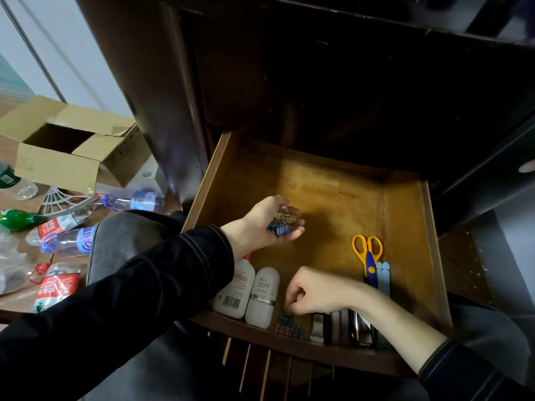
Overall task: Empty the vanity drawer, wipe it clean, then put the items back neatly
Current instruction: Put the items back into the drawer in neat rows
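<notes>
While over drawer (pixel 405 215) — hands (pixel 257 224) (pixel 315 290), binder clips (pixel 279 228)

One wide-angle view is taken from head height and is aimed forward and steeply down. The open drawer (pixel 333 192) is seen at close range around the fingers (pixel 293 298); floor (pixel 17 302) is caught left of them.
</notes>
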`<state>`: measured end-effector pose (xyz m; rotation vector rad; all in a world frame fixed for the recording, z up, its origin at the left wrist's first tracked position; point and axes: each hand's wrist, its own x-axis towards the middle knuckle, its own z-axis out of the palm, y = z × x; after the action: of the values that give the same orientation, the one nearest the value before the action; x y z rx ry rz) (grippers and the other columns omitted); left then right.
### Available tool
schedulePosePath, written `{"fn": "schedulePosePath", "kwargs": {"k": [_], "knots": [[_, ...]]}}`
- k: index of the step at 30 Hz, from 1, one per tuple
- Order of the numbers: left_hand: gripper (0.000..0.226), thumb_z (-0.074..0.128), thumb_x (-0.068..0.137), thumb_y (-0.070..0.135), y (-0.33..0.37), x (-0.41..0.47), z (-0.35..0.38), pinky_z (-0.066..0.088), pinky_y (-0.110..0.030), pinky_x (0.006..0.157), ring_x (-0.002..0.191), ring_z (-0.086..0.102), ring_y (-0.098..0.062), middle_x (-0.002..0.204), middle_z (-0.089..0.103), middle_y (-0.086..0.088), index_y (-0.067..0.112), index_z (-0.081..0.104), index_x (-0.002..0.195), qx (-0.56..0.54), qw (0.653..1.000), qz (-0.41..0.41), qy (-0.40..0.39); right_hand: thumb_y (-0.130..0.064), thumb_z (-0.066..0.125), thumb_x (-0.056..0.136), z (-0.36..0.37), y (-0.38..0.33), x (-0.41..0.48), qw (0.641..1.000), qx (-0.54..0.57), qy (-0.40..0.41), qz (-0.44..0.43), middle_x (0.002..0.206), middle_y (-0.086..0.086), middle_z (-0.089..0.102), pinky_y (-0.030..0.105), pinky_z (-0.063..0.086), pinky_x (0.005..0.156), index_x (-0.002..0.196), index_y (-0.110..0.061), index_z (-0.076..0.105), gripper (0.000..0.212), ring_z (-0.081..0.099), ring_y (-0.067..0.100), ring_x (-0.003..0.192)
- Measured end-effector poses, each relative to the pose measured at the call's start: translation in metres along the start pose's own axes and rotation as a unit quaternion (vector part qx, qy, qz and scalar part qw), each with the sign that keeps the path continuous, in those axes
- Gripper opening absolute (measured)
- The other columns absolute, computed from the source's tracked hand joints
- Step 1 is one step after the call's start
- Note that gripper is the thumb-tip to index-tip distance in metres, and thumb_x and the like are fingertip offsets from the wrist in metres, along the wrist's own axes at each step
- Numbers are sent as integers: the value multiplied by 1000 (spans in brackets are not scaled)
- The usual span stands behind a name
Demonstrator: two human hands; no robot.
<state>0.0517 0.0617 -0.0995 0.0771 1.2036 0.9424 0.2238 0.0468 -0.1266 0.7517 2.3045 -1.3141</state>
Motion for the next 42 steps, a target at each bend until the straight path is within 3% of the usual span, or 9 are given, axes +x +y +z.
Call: {"fn": "schedulePosePath", "kwargs": {"k": [8,15,18,23,26,29,34,37,42], "knots": [[30,47,100,26,0,1,0,60,-31,55,71,69,-27,94,68,-20,2,66,102,-2,1000,-3,3,-17,70,90,1,2,0,1000,10,0,-11,50,-20,53,18,34,53,90,-9,79,12,42,0,49],[33,45,101,28,0,1,-1,57,-30,50,66,72,-28,99,68,-21,2,64,108,-1,1000,-5,-9,-16,69,92,1,3,1,1000,3,-16,-7,50,-25,56,9,33,48,95,-5,79,15,48,-3,47],[34,44,102,28,0,0,-1,57,-31,50,70,72,-29,103,69,-23,2,62,112,-1,1000,-11,-17,-23,67,93,0,3,2,1000,0,-6,12,54,-21,58,16,35,52,92,-12,79,17,47,-1,49],[36,41,103,25,0,-2,-2,61,-36,57,79,72,-34,109,69,-26,-1,60,120,-11,999,-13,-29,-25,66,90,-23,7,-3,986,48,143,68,81,2,75,45,53,73,82,-19,78,15,62,11,70],[35,42,102,21,-2,-2,-2,62,-38,68,83,72,-35,111,70,-27,-2,59,123,-3,999,-11,-34,-29,66,87,-36,9,-11,949,73,296,73,79,-9,73,43,55,80,74,-27,74,16,67,6,80],[27,46,100,16,-3,-2,-1,63,-40,67,73,74,-37,93,71,-30,-2,54,119,1,999,-28,-35,-29,65,92,-38,8,-13,904,85,416,50,80,-9,70,38,56,78,83,-30,70,10,66,8,82],[21,48,100,14,-7,-1,2,62,-44,74,74,73,-37,100,62,-27,4,48,119,34,996,-54,-61,-30,66,95,-36,7,-10,901,58,430,33,78,-7,63,26,44,60,109,-29,66,13,55,3,65],[22,47,101,16,-9,1,1,60,-46,80,83,72,-38,104,63,-27,5,49,120,49,993,-63,-85,-24,67,95,-35,8,-11,903,53,426,8,80,-11,66,23,46,63,101,-25,70,6,59,1,69],[22,45,102,17,-9,2,1,63,-44,70,88,73,-41,102,69,-30,5,47,121,40,992,-71,-94,-22,68,95,-37,9,-11,893,50,448,-1,88,-15,69,19,49,70,96,-22,73,6,62,-3,82]]}}
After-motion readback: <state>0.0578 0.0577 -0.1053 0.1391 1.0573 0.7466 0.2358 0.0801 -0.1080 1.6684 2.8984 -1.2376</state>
